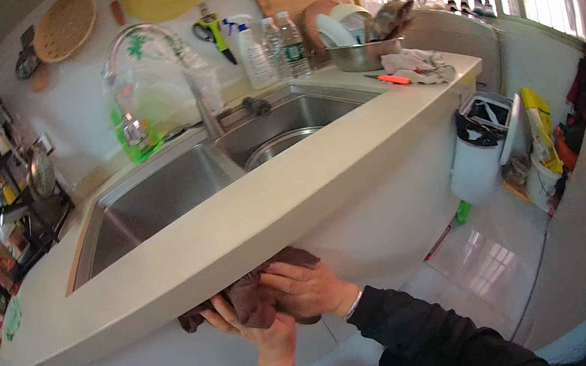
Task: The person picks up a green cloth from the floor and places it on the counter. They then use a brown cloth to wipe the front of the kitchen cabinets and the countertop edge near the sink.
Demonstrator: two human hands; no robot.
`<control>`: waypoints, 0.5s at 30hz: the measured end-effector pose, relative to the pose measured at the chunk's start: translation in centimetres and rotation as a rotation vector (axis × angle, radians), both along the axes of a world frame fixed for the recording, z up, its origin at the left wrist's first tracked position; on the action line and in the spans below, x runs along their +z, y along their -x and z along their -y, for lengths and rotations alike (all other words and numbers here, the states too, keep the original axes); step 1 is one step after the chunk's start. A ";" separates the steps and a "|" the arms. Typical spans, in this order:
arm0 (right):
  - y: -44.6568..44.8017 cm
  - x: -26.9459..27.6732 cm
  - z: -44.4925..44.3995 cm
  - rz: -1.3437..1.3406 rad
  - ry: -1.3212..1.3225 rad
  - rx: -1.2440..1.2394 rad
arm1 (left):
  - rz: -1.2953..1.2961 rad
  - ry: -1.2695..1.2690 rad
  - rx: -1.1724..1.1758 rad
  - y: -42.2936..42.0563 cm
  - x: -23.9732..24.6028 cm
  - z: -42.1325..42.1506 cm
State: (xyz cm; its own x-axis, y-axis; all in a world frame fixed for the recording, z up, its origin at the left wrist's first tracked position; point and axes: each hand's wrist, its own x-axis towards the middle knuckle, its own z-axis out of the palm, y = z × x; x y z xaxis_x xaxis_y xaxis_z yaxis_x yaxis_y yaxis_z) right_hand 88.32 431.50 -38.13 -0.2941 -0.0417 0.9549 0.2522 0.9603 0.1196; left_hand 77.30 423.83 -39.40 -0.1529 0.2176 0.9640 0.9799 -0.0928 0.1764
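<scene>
A dark brown cloth (253,297) is bunched between both hands, just below the front edge of the pale countertop (274,208) and in front of the white cabinet. My left hand (261,330) grips its left and lower part, with the fingers partly tucked in the folds. My right hand (309,288) holds the cloth from the right, fingers lying over it. Behind the counter edge is a double stainless steel sink (159,203); a round metal pan or lid (281,145) lies in its right basin, and a dark scouring pad (257,106) sits at the back rim.
A curved faucet (193,84) rises behind the sink. A spray bottle (254,58), plastic bottles and a metal bowl (365,57) of dishes stand behind. An orange-handled knife (393,79) lies beside a rag (417,66). A black spice rack (1,170) stands left, a white bin (475,167) right.
</scene>
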 end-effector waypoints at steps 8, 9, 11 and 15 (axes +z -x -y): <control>-6.9 -0.1 -3.7 -0.042 0.125 0.018 | -0.093 0.153 -0.016 -5.7 0.4 -3.2; -7.6 -0.1 -4.1 -0.057 0.114 0.011 | -0.083 0.138 -0.029 -6.3 0.4 -3.6; -9.0 -0.2 -4.9 -0.041 0.148 0.028 | -0.178 0.098 -0.034 -7.3 0.4 -4.4; -11.8 -1.0 -6.8 0.000 0.069 -0.068 | -0.132 0.130 -0.088 -9.6 -0.1 -6.0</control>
